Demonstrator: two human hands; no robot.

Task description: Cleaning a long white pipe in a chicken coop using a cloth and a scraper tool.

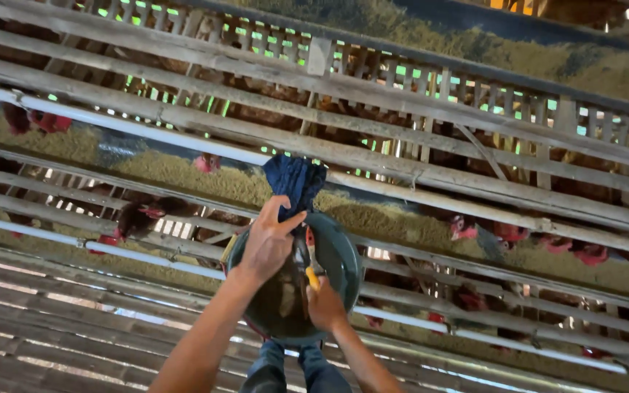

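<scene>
A person stands in front of a long row of wooden cages with red hens inside. The green bucket is the thing to look from.

The bucket sits low, right in front of the person's legs, and just under the feed trough. It seems to be kept there so both hands can reach in and the trough stays close.

The left hand lies over the left side of the bucket's rim. Its fingers point up and its thumb sticks out to the right. The grip is narrow and pinches the bottom of a dark blue cloth. The cloth hangs over the bucket's far edge and up across the trough, so it touches both the hand and the bucket. It looks as if the cloth is held there to keep it from sliding off.

The right hand is inside the bucket, near its middle. Its grip is closed around a small tool with a yellow handle. The top of the tool points up toward the cloth. What the tool is, I cannot tell.

Pale stuff lies at the bottom of the bucket, just left of the right hand.

A white pipe runs along the cages, well above the bucket.
</scene>
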